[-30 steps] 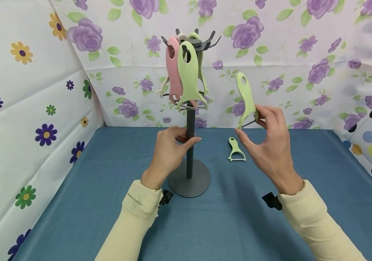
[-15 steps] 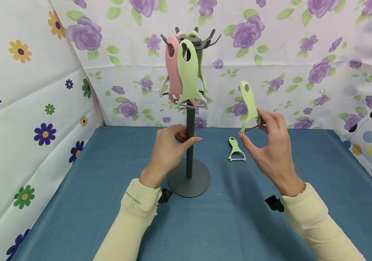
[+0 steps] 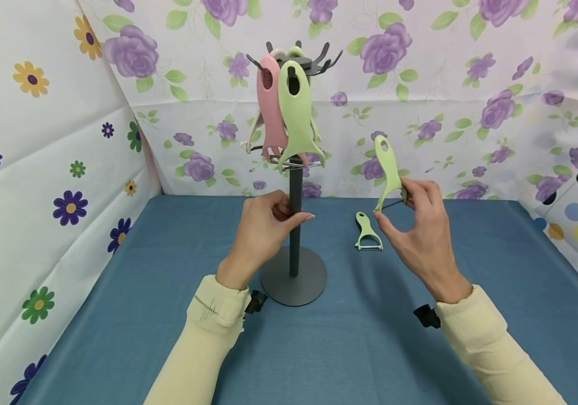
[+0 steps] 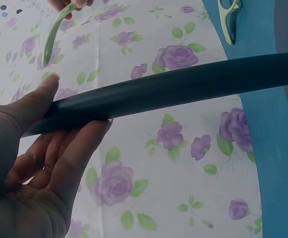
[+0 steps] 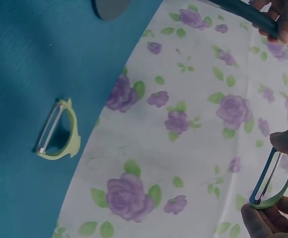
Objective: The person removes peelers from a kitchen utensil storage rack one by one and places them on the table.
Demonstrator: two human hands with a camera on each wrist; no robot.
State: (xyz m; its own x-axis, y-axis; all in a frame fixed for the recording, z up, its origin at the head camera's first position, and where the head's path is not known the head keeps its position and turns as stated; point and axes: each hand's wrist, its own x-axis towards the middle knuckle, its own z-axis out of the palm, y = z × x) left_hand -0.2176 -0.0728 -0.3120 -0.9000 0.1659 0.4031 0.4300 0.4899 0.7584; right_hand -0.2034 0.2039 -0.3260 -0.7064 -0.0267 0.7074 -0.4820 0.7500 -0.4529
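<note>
Left hand (image 3: 260,233) grips the stand (image 3: 295,242) below its hanging pink peeler (image 3: 271,115) and green peeler (image 3: 296,118). Right hand (image 3: 417,230) pinches another peeler (image 3: 390,169) by its blade end, handle up. Farther: loose peeler (image 3: 364,225) lies flat on the counter (image 3: 157,315); floral cloth (image 3: 451,73) behind.

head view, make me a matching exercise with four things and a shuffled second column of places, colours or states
Things:
1. pink peeler
2. left hand
3. right hand
4. tablecloth

Places, colours or states:
A. holds a green peeler
B. blue, under the stand
C. hangs from a hook
D. grips the stand

Pairs: 1-C, 2-D, 3-A, 4-B
</note>
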